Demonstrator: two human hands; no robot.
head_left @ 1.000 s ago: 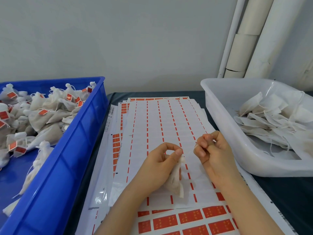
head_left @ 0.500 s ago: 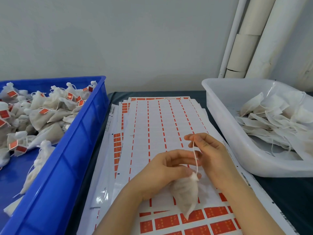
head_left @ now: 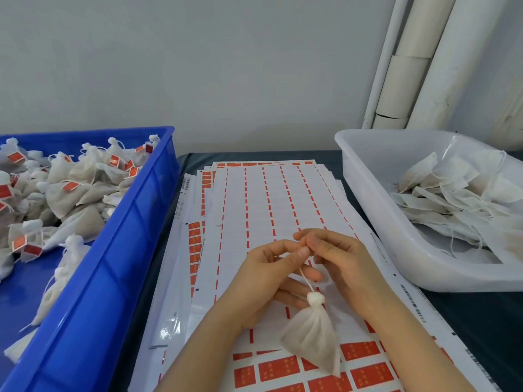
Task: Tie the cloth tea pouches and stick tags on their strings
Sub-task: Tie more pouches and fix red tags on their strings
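Pouch (head_left: 314, 343) hangs nearward on its string (head_left: 307, 279), whose far end the fingers (head_left: 304, 251) of left hand (head_left: 263, 278) and right hand (head_left: 345, 267) pinch; tags (head_left: 277, 369) lie beneath it.

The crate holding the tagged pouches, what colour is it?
The crate is blue, clearest in the head view.
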